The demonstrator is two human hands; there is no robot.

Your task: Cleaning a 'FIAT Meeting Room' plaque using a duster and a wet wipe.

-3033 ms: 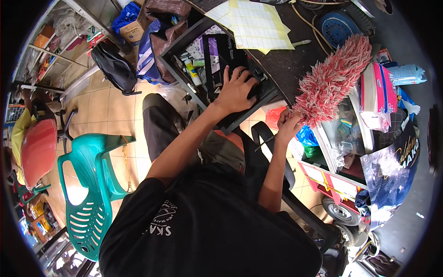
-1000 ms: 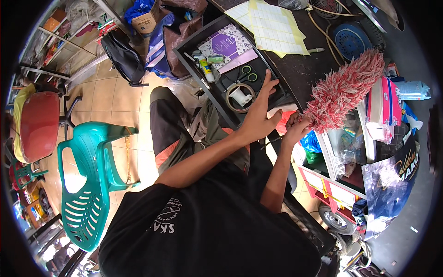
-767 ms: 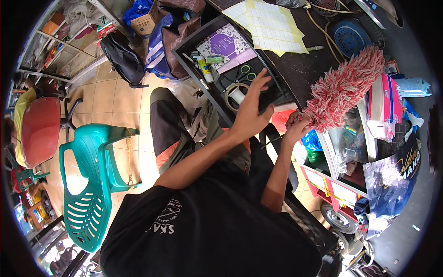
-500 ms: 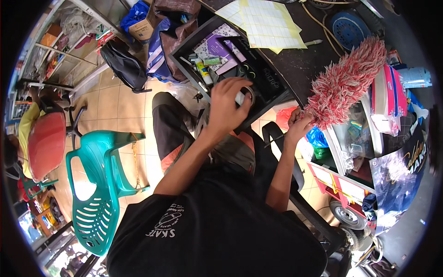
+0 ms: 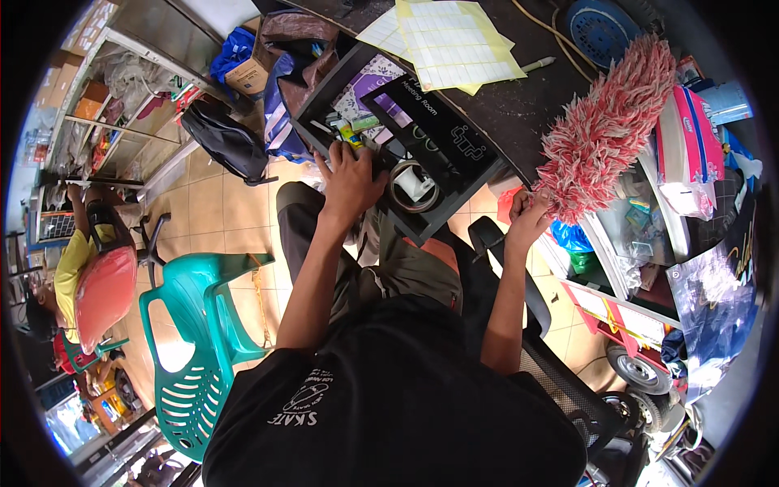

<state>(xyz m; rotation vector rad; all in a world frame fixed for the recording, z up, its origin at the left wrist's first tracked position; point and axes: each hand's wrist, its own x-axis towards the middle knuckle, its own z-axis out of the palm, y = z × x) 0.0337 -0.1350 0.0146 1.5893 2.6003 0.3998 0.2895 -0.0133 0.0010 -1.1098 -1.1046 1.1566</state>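
Note:
My right hand (image 5: 527, 217) is closed round the handle end of a fluffy red-and-white duster (image 5: 608, 130), whose head points up and away to the right. My left hand (image 5: 350, 185) reaches over the near left side of an open black drawer (image 5: 479, 180). Its fingers are apart, with the tips by a yellow glue tube (image 5: 349, 133), partly hidden by them. Right of that hand, a round coil or ring with a white piece inside (image 5: 414, 187) lies in the drawer's near corner. A black sign plate (image 5: 426, 122) and a purple patterned box (image 5: 367, 85) are in the drawer too.
Yellowish label sheets (image 5: 458, 45) and a pen (image 5: 539, 64) lie on the dark desk. A blue round object (image 5: 602, 31) stands behind the duster, a pink pack (image 5: 688, 134) beside it. On my left are a green plastic chair (image 5: 191, 357) and a person in yellow (image 5: 71, 264).
My left hand has let go of the ring-like coil, now lying in the drawer, and moved left towards the glue tube. The right hand still holds the duster. The view has shifted slightly.

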